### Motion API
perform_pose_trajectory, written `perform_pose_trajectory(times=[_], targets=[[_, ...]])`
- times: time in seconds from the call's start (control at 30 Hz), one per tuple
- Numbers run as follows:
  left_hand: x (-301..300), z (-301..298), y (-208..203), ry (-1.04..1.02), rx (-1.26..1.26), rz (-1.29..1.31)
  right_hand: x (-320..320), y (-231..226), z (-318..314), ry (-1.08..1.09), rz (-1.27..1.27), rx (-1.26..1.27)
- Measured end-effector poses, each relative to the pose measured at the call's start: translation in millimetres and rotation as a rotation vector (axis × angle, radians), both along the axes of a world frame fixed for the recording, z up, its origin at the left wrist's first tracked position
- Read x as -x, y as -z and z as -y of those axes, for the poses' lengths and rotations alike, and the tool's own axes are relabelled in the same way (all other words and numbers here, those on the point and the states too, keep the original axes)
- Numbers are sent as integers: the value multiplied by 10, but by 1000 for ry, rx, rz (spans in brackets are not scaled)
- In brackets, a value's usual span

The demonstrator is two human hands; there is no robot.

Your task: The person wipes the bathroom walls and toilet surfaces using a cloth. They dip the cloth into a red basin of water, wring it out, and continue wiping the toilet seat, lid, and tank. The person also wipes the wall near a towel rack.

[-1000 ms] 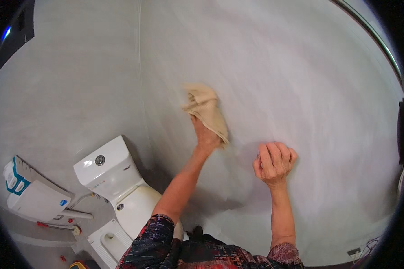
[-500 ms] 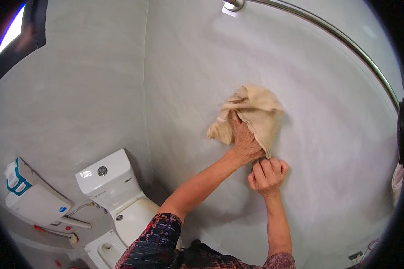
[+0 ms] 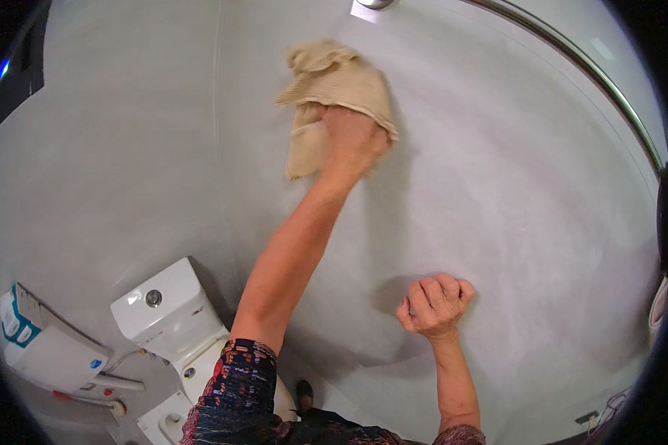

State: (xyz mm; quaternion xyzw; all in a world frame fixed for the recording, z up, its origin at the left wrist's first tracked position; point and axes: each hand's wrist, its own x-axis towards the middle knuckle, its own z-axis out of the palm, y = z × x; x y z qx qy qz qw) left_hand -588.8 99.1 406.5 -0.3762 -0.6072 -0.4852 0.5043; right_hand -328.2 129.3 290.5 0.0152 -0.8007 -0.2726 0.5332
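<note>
White toilet cistern (image 3: 167, 308), chrome rail (image 3: 571, 59) high on the wall — white dispenser (image 3: 48, 356) lower left

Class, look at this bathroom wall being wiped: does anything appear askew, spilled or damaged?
Nothing stands out. The left hand presses a crumpled beige cloth to the grey wall; the right hand rests on it as a fist. The toilet cistern looks intact.

Two bare forearms, short dark patterned fabric sleeve (image 3: 234, 386) with red, blue and white print, matching right sleeve edge (image 3: 456, 436)

Pale grey walls (image 3: 512, 193) (meeting in a corner), white toilet (image 3: 172, 311) below.
</note>
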Motion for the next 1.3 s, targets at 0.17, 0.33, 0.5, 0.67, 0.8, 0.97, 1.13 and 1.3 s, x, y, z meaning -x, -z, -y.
perform_pose_trajectory(times=[0.17, 0.33, 0.5, 0.67, 0.8, 0.97, 1.13, 1.3], targets=[[-750, -358, -407, -97, -53, -224, 48, -42, 34, -12, 7, 5], [-1618, -86, -535, 307, 231, -366, -37, -4, -14, 44, 23, 15], [-1705, -236, -441, 481, 90, -406, -4, 56, -15, 13, 18, 16], [-1055, 9, -352, 746, -236, -260, 32, 31, 8, -37, 3, -9], [-412, 197, -129, -23, 91, -215, 16, 45, -15, 0, 27, -15], [181, 206, -3, -54, 117, -76, 55, 92, -36, -10, 48, -23], [1073, 100, 330, -217, 62, 75, 75, 141, -152, -42, 88, -27], [1614, 6, 1372, -323, 16, 245, -10, 73, 1, -33, 96, -25]])
